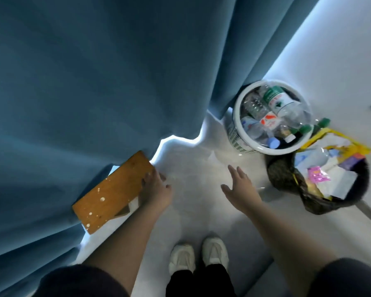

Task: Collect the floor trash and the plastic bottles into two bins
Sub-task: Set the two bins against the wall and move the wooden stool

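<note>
A person stands over a pale floor (193, 213) beside a blue curtain (94, 82), both arms reaching down. The right hand (240, 187) hovers with fingers spread apart, holding nothing. The left hand (155, 187) sits at the end of a wooden board (114, 189), fingers bent (whether they grip it cannot be told). Plastic bottles (274, 99) fill the white bin (236, 116); wrappers and paper trash (321, 174) fill the dark lined bin (281, 174) just beside it.
</note>
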